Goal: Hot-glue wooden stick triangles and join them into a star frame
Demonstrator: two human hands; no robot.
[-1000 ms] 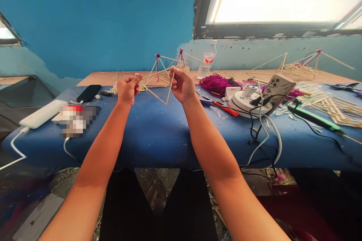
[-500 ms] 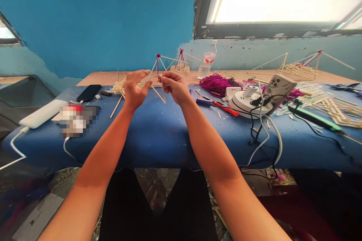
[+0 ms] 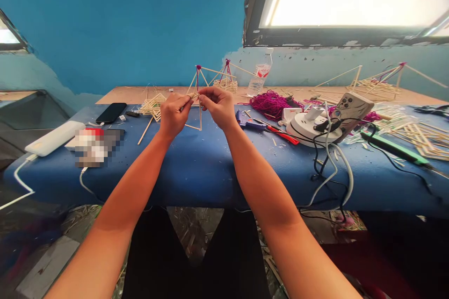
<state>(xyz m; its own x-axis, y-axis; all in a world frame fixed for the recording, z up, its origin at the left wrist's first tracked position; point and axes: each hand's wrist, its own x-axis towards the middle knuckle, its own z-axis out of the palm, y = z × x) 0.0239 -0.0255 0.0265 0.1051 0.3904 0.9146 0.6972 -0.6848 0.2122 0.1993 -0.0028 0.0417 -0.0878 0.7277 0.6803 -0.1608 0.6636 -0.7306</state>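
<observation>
Both my hands are raised over the blue table (image 3: pixel 196 168) and pinch a small frame of thin wooden sticks (image 3: pixel 199 120). My left hand (image 3: pixel 174 114) is closed on the frame's left side. My right hand (image 3: pixel 218 106) is closed on its top corner, fingertips almost touching the left hand's. One stick of the frame hangs straight down between the hands. Behind them stand finished stick pyramids (image 3: pixel 210 77) tied with magenta thread at their peaks.
A pile of stick squares (image 3: pixel 153 104), a black phone (image 3: pixel 111 112) and a white power bank (image 3: pixel 54 138) lie left. Right of my hands are magenta yarn (image 3: pixel 271 103), a glue gun (image 3: pixel 250 124), a white power strip (image 3: pixel 308 128) with cables, a propped phone (image 3: pixel 352 108) and loose sticks (image 3: pixel 414 131).
My hands have drawn together from a wide hold to fingertips nearly meeting. The stick frame has turned, so one stick now hangs upright. The view has shifted slightly.
</observation>
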